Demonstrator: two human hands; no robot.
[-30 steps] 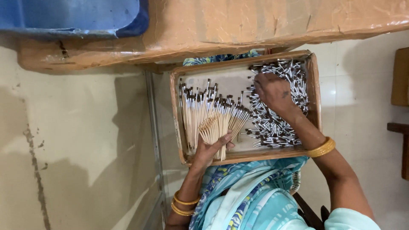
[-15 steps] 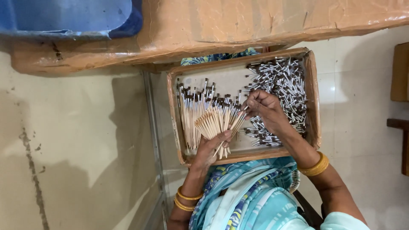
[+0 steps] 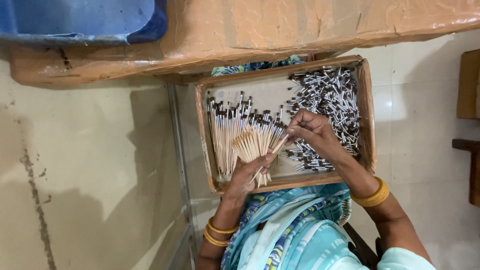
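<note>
A shallow brown cardboard tray (image 3: 368, 120) rests on the lap of a person dressed in blue and turquoise patterned cloth (image 3: 295, 230), and it carries everything in hand. Along its left edge lies a row of thin pale wooden brush sticks with dark tips (image 3: 227, 135), laid side by side; toward its right edge and far right corner sits a loose heap of small silver metal ferrules with dark bristle ends (image 3: 330, 100) (jumbled, pointing every way). The left hand (image 3: 247, 172), near the tray's near edge, is closed around a fanned bundle of pale wooden handles (image 3: 251, 145). The right hand (image 3: 310, 130), over the tray's middle, pinches one single pale stick (image 3: 279, 145) between fingertips, its lower end touching the bundle. Gold bangles circle both wrists.

Beyond the tray's far edge runs a long brown paper-wrapped slab (image 3: 300, 30) with a blue plastic tub (image 3: 85, 17) on its left end. The floor is pale glossy tile, stained and cracked at the left (image 3: 75, 175); a thin metal rail (image 3: 177, 165) crosses it beside the tray. Brown wooden furniture edges (image 3: 470, 85) show at the far right.
</note>
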